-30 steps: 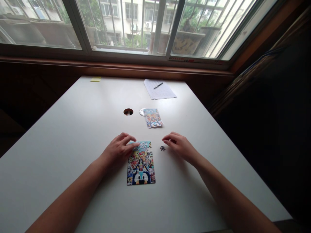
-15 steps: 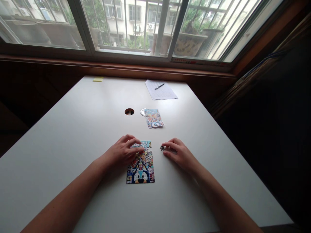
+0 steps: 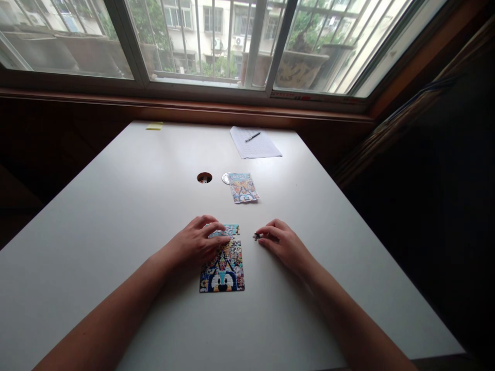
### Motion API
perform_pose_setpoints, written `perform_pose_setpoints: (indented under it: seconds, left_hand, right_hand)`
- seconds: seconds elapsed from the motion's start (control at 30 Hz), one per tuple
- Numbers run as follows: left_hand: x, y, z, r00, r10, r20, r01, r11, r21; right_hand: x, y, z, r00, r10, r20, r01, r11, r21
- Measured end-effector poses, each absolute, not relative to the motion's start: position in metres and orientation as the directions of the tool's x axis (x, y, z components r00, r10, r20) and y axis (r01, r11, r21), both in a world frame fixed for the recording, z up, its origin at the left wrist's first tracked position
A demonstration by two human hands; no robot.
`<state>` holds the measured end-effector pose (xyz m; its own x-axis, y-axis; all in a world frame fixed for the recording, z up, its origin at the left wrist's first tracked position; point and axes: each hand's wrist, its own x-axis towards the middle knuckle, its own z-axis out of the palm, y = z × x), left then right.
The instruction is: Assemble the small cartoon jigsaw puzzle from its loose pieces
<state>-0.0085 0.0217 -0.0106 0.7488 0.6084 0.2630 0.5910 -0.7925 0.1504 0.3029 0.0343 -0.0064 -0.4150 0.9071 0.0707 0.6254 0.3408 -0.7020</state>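
A small jigsaw puzzle point(image 3: 222, 275) lies flat on the white table, showing a blue cartoon dog's face at its near end. Over its upper left part rests my left hand point(image 3: 203, 238), fingers apart and touching the puzzle, hiding some of it. On the puzzle's right edge, near the top, a gap shows between the pieces. To the right, my right hand point(image 3: 281, 241) pinches a small puzzle piece point(image 3: 256, 236) between thumb and fingers, apart from the puzzle and close to the table.
Beyond the hands lies a printed picture sheet point(image 3: 243, 188) with matching artwork, partly over a round silvery disc point(image 3: 225, 178). Left of it is a round hole point(image 3: 204, 178) in the table. Farther back are papers point(image 3: 257, 149) with a pen point(image 3: 252, 137), and a yellow note point(image 3: 154, 126).
The whole view has shifted very slightly. My right hand keeps its pinch on the puzzle piece, which sits at a slightly different angle. My left hand stays on the puzzle.
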Motion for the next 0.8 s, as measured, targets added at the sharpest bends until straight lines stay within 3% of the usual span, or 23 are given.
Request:
perform_pose_setpoints:
  seconds: [0.37, 0.8]
  left_hand:
    - [-0.0079, 0.0221, -0.016, 0.747, 0.594, 0.298, 0.59, -0.799, 0.115]
    - [-0.0094, 0.0223, -0.0182, 0.751, 0.589, 0.298, 0.583, -0.804, 0.119]
  right_hand:
    - [0.3016, 0.0351, -0.0073, -0.44, 0.894, 0.084, 0.655, 0.384, -0.651]
    - [0.3024, 0.0328, -0.0057, -0.435, 0.898, 0.074, 0.626, 0.361, -0.691]
